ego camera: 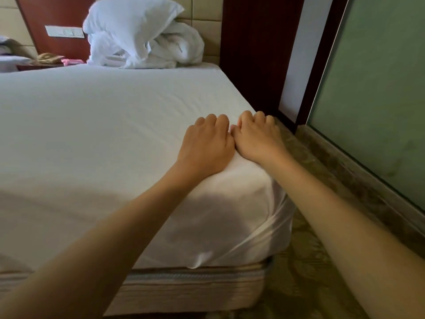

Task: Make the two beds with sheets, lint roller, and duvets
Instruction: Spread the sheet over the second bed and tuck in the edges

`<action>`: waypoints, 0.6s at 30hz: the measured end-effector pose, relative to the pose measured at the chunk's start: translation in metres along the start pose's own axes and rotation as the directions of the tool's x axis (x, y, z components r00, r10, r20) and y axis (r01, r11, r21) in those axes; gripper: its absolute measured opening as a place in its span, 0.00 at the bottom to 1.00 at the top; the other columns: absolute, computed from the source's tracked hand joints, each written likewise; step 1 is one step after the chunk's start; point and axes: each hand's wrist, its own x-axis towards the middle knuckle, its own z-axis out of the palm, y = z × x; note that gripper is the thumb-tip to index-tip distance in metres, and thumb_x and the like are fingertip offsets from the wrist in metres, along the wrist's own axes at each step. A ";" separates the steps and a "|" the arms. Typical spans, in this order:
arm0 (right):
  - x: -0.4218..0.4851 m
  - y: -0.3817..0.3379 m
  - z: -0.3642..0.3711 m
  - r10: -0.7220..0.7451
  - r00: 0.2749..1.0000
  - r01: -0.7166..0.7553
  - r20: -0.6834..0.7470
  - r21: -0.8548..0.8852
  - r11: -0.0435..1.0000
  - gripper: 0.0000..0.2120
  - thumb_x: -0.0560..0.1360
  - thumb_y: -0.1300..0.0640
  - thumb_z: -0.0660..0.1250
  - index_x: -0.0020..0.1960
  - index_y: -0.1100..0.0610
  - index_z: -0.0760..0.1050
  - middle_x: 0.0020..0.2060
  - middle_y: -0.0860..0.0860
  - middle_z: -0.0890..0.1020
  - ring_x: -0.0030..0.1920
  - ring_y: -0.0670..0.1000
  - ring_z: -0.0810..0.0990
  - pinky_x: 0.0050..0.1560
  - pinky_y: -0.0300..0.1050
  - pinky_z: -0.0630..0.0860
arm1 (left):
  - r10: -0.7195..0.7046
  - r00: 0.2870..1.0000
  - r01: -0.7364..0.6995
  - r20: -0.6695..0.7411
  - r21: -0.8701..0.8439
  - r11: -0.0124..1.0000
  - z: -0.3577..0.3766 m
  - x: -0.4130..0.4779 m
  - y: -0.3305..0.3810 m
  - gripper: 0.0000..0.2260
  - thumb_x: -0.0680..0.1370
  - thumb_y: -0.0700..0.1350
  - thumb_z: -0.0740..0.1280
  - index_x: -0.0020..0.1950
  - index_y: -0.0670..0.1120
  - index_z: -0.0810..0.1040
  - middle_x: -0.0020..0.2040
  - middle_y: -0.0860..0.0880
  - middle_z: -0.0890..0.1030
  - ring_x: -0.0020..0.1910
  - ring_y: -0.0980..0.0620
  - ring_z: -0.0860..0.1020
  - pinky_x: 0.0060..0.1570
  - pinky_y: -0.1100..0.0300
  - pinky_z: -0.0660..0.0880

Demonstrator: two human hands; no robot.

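A white fitted sheet (pixel 96 125) covers the mattress and wraps down over its near right corner (pixel 230 217). My left hand (pixel 207 146) and my right hand (pixel 257 137) lie side by side on the sheet along the bed's right edge, fingers curled down into the fabric. Whether they pinch the sheet or only press it is hidden under the knuckles. At the head of the bed a white pillow (pixel 131 21) sits on a crumpled white duvet (pixel 165 49).
The bed base (pixel 188 288) shows below the sheet. A narrow patterned carpet strip (pixel 305 261) runs between the bed and a glass wall (pixel 377 93) on the right. A dark wood panel (pixel 250 54) stands by the headboard. A nightstand with clutter (pixel 48 59) and a second bed's edge (pixel 9 61) sit far left.
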 end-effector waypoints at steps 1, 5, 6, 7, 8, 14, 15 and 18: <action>-0.001 0.000 0.000 -0.006 1.000 0.006 0.003 -0.008 1.000 0.17 0.81 0.47 0.49 0.61 0.57 0.65 0.61 0.58 0.69 0.61 0.58 0.65 0.57 0.51 0.63 | 0.013 1.000 -0.013 -0.012 0.005 1.000 -0.001 -0.002 0.000 0.15 0.76 0.49 0.48 0.47 0.42 0.71 0.40 0.48 0.69 0.39 0.48 0.67 0.39 0.56 0.60; -0.005 -0.001 -0.002 -0.018 1.000 0.018 -0.020 -0.016 1.000 0.17 0.81 0.47 0.48 0.61 0.57 0.65 0.61 0.58 0.68 0.61 0.59 0.65 0.58 0.52 0.63 | 0.045 0.999 -0.044 -0.007 0.032 0.999 -0.004 -0.002 0.001 0.16 0.76 0.49 0.48 0.51 0.43 0.72 0.43 0.50 0.69 0.42 0.48 0.67 0.41 0.57 0.60; -0.006 -0.001 -0.002 -0.024 1.000 0.023 -0.020 -0.022 0.999 0.17 0.81 0.47 0.49 0.61 0.57 0.65 0.62 0.58 0.68 0.61 0.59 0.65 0.58 0.52 0.62 | 0.042 0.999 -0.042 -0.001 0.043 0.998 -0.003 -0.002 0.002 0.16 0.76 0.49 0.49 0.52 0.44 0.72 0.45 0.49 0.70 0.43 0.48 0.68 0.42 0.56 0.60; -0.006 -0.001 -0.002 -0.028 0.999 0.028 -0.020 -0.025 0.999 0.17 0.81 0.47 0.49 0.62 0.57 0.65 0.62 0.58 0.67 0.62 0.59 0.64 0.59 0.52 0.62 | 0.045 0.999 -0.044 -0.005 0.052 0.998 -0.002 -0.002 0.001 0.15 0.77 0.49 0.50 0.52 0.43 0.72 0.46 0.48 0.71 0.44 0.47 0.68 0.42 0.56 0.61; -0.007 -0.001 -0.001 -0.034 0.999 0.033 -0.018 -0.027 0.999 0.17 0.81 0.48 0.48 0.62 0.57 0.65 0.62 0.58 0.67 0.62 0.59 0.64 0.59 0.52 0.62 | 0.052 0.998 -0.051 -0.022 0.055 0.997 0.000 -0.003 0.000 0.14 0.78 0.48 0.52 0.51 0.43 0.73 0.46 0.47 0.72 0.44 0.46 0.68 0.41 0.55 0.60; -0.014 0.004 0.007 -0.090 0.988 0.079 -0.128 -0.089 0.993 0.15 0.81 0.49 0.49 0.61 0.57 0.66 0.59 0.58 0.69 0.59 0.59 0.66 0.53 0.50 0.62 | 0.030 0.998 -0.027 -0.063 0.042 0.999 0.003 -0.012 0.004 0.12 0.80 0.48 0.55 0.49 0.43 0.74 0.47 0.46 0.74 0.44 0.47 0.68 0.41 0.52 0.65; -0.016 0.005 0.009 -0.107 0.981 0.091 -0.163 -0.104 0.990 0.14 0.81 0.49 0.50 0.59 0.57 0.67 0.57 0.57 0.70 0.56 0.58 0.67 0.50 0.49 0.62 | -0.006 0.999 0.007 -0.050 0.025 1.000 0.002 -0.013 0.005 0.11 0.80 0.49 0.56 0.50 0.44 0.74 0.49 0.46 0.74 0.45 0.47 0.69 0.43 0.51 0.66; -0.018 0.003 0.010 -0.074 0.983 0.065 -0.167 -0.060 0.996 0.12 0.78 0.50 0.52 0.53 0.55 0.69 0.51 0.55 0.73 0.49 0.55 0.69 0.46 0.48 0.65 | -0.115 0.993 0.116 0.035 -0.020 0.993 -0.008 -0.014 0.010 0.10 0.78 0.48 0.57 0.52 0.44 0.74 0.54 0.47 0.74 0.47 0.48 0.70 0.46 0.53 0.66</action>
